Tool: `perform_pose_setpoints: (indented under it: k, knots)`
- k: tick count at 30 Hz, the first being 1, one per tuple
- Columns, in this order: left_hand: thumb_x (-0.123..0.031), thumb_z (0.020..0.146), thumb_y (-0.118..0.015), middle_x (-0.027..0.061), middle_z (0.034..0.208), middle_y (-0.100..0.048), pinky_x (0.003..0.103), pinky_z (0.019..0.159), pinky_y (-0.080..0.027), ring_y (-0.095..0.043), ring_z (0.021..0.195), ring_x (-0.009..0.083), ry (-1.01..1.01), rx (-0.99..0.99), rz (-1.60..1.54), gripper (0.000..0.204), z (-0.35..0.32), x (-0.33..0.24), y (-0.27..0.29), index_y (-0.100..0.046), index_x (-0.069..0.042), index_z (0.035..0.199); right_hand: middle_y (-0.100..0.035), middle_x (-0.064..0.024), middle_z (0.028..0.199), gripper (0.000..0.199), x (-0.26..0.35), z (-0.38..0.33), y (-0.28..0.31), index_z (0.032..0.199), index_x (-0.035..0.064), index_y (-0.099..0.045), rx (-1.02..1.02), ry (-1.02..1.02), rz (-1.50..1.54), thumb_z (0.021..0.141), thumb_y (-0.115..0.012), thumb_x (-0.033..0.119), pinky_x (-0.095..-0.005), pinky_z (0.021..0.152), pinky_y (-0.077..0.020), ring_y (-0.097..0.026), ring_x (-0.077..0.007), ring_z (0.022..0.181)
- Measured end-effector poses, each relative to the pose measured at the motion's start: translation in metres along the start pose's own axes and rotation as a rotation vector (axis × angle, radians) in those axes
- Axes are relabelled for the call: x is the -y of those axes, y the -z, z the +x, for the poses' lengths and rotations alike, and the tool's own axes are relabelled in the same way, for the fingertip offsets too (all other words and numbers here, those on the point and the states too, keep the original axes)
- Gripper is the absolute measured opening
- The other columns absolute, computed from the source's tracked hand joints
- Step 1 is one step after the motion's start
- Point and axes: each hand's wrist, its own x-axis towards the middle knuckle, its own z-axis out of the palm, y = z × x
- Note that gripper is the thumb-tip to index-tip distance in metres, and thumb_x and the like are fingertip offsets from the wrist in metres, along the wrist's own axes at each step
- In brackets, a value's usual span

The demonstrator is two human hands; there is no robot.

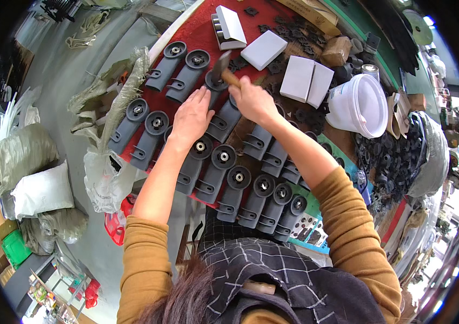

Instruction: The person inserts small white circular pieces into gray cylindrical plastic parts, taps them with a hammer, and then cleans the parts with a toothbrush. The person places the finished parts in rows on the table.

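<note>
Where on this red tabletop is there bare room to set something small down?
Bare red tabletop shows toward the far end, between the grey fittings and the farthest white box. A smaller red strip separates the two rows at left. It is crowded around the hammer and rightward, by the white bucket and piled dark parts.

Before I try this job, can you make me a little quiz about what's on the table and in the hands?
1. What tool does the right hand grip?
2. True or false: the white bucket stands to the right of that hand in the picture.
3. Pick one. The wide ends of the grey parts nearest the person are: a) square, b) round, c) pointed.

Key: 1. A hammer. 2. True. 3. b) round.
</note>
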Motion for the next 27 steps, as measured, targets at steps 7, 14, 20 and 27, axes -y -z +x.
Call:
perform_pose_setpoints:
  k: [7,14,20,27]
  knots:
    - [-0.015,0.083,-0.067,0.0191,0.136,-0.051,0.039,0.105,-0.042,-0.048,0.127,0.032,-0.008,0.011,-0.066,0.052,-0.005,0.009,-0.007,-0.05,0.002,0.129,-0.066,-0.0289,0.086,0.042,0.009,0.006,0.007,0.101,0.0002,-0.048,-0.082,0.028,0.096,0.097,-0.046,0.041,-0.0553,0.078,-0.0474,-0.062,-0.0487,0.088]
    - [-0.013,0.082,-0.067,0.0178,0.135,-0.052,0.039,0.102,-0.044,-0.049,0.126,0.0304,-0.03,0.0,-0.072,0.049,-0.005,0.011,-0.007,-0.052,0.002,0.127,-0.066,-0.0283,0.085,0.038,0.012,0.003,0.0,0.098,0.0011,-0.046,0.105,-0.017,-0.068,0.097,-0.047,0.039,-0.0548,0.075,-0.0487,-0.063,-0.0463,0.085]
    - [-0.013,0.082,-0.067,0.0183,0.136,-0.051,0.038,0.103,-0.044,-0.05,0.125,0.0303,-0.028,0.022,-0.097,0.051,-0.007,0.015,-0.005,-0.051,0.001,0.129,-0.065,-0.0297,0.086,0.04,0.01,0.002,0.002,0.1,0.0006,-0.044,-0.175,0.04,0.146,0.097,-0.048,0.04,-0.0559,0.076,-0.0468,-0.061,-0.0482,0.087]
    - [-0.013,0.083,-0.066,0.0172,0.137,-0.05,0.038,0.103,-0.044,-0.049,0.126,0.0301,-0.01,0.044,-0.061,0.052,-0.005,0.012,-0.003,-0.05,0.0,0.132,-0.065,-0.0302,0.089,0.042,0.003,0.01,0.004,0.102,0.0009,-0.049,0.046,-0.008,-0.019,0.096,-0.048,0.042,-0.0556,0.078,-0.0482,-0.062,-0.0484,0.088]
